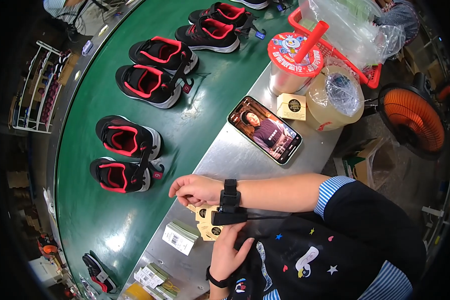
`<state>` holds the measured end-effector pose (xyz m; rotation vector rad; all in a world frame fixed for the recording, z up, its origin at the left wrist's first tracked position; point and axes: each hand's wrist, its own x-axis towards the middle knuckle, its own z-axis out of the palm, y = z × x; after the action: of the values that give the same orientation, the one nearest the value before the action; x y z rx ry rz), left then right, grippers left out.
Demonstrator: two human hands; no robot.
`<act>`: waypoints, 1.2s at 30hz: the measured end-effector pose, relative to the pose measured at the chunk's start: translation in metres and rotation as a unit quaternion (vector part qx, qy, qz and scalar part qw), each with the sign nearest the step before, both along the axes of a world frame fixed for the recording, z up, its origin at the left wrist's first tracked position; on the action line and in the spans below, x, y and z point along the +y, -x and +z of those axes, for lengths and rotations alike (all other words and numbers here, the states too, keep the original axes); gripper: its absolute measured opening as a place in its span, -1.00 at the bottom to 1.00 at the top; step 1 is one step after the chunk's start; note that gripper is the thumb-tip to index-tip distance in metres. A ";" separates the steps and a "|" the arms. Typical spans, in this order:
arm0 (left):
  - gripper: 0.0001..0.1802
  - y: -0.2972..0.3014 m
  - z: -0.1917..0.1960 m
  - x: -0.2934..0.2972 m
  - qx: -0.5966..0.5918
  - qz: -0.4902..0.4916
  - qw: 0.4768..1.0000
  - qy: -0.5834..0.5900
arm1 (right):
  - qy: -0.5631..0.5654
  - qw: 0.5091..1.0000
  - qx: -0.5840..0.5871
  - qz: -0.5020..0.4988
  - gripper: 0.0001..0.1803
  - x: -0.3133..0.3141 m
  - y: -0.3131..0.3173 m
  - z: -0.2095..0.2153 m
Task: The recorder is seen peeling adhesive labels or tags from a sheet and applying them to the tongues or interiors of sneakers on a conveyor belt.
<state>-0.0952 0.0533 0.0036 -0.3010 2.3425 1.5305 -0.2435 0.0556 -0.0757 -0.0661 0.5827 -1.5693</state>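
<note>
My right hand point(197, 190) reaches over the steel table's edge beside the green belt. Its fingers are curled in with the thumb against them; anything inside is hidden. A black strap with a small box point(229, 216) sits on that wrist. Below it, my left hand point(228, 254) has its fingers stretched and thumb apart, with the fingertips partly hidden by the box. Several cream cards point(210, 231) with black round marks lie loosely between the hands. A stack of white printed tags point(180, 238) is nearby. The closest shoes, a black pair with red lining point(117, 176), stand on the belt.
More black-and-red shoes point(152, 85) stand along the green belt point(185, 135). On the steel table lie a lit phone point(265, 130), a cream box point(291, 106), a red-lidded cup point(290, 75), a tape roll point(335, 95) and banded tags point(155, 280). An orange fan point(412, 120) stands at right.
</note>
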 end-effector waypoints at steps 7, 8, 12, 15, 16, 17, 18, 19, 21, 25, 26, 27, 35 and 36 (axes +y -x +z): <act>-0.87 -0.019 0.027 -0.031 0.091 0.019 0.994 0.049 | -0.028 0.994 0.049 -0.092 -0.86 0.008 0.015 0.022; -0.86 -0.028 0.025 -0.041 0.133 0.057 0.987 0.077 | -0.009 0.990 0.088 -0.105 -0.81 0.010 0.020 0.024; -0.60 -0.058 0.017 -0.089 0.125 0.149 0.940 0.279 | 0.019 0.968 0.237 -0.082 -0.89 0.005 0.023 0.033; -0.39 -0.063 0.010 -0.113 0.065 0.182 0.929 0.316 | -0.008 0.710 0.703 -0.047 -0.82 0.001 0.018 0.046; -0.39 -0.062 0.006 -0.118 0.071 0.182 0.929 0.313 | -0.022 0.631 0.775 -0.002 -0.76 0.002 0.016 0.046; -0.41 -0.061 0.002 -0.123 0.055 0.173 0.939 0.294 | -0.037 0.545 0.837 0.042 -0.70 0.004 0.014 0.046; -0.43 -0.060 -0.001 -0.127 0.039 0.163 0.947 0.274 | -0.072 0.503 0.857 0.090 -0.61 0.003 0.013 0.043; -0.43 -0.060 -0.004 -0.130 0.046 0.158 0.949 0.269 | -0.080 0.498 0.859 0.090 -0.61 0.002 0.016 0.040; -0.49 -0.061 -0.008 -0.132 0.058 0.179 0.945 0.268 | -0.092 0.443 0.883 0.123 -0.54 -0.002 0.022 0.034; -0.64 -0.059 -0.007 -0.132 0.066 0.242 0.937 0.241 | -0.080 0.420 0.886 0.178 -0.53 -0.014 0.025 0.031; -0.70 -0.060 -0.011 -0.134 0.088 0.247 0.932 0.251 | -0.092 0.422 0.882 0.191 -0.61 -0.018 0.027 0.029; -0.70 -0.062 -0.015 -0.136 0.089 0.244 0.932 0.251 | -0.095 0.423 0.881 0.189 -0.61 -0.021 0.028 0.027; -0.80 -0.056 -0.009 -0.136 0.115 0.359 0.925 -0.042 | -0.112 0.447 0.862 0.213 -0.82 -0.035 0.036 0.023; -0.80 -0.053 -0.005 -0.135 0.117 0.359 0.925 -0.040 | -0.112 0.456 0.859 0.203 -0.84 -0.035 0.038 0.023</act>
<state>-0.0420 -0.0816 -0.0019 -1.1111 2.4746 2.0641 -0.2812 0.0201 -0.0529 -1.6234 2.1068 -0.3517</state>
